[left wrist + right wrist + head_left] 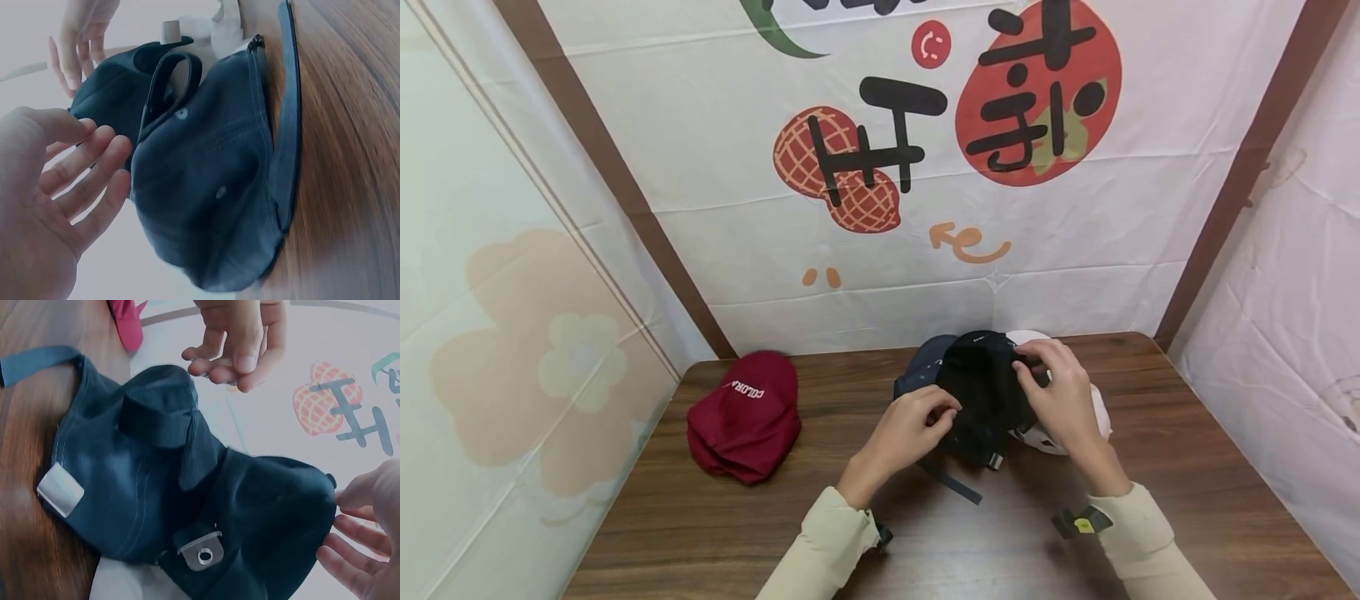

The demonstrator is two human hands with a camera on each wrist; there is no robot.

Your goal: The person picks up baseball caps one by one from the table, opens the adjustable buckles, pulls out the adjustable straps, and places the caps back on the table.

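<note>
A black cap (977, 387) lies with its inside facing me, between a navy cap (921, 367) at its left and a white cap (1101, 412) at its right, overlapping both. My left hand (906, 429) is at the black cap's left side, its fingers loosely bent and nothing between them. At the far right side of the black cap is my right hand (1063, 396), its fingertips right at the cap's edge in the right wrist view. A metal buckle (996, 461) and a loose strap (955, 483) stick out toward me.
A dark red cap (745, 417) with white lettering sits on the left of the wooden table (647, 517). Behind the table's back edge hangs a printed white cloth (715, 242). More cloth (1292, 275) closes off the right side.
</note>
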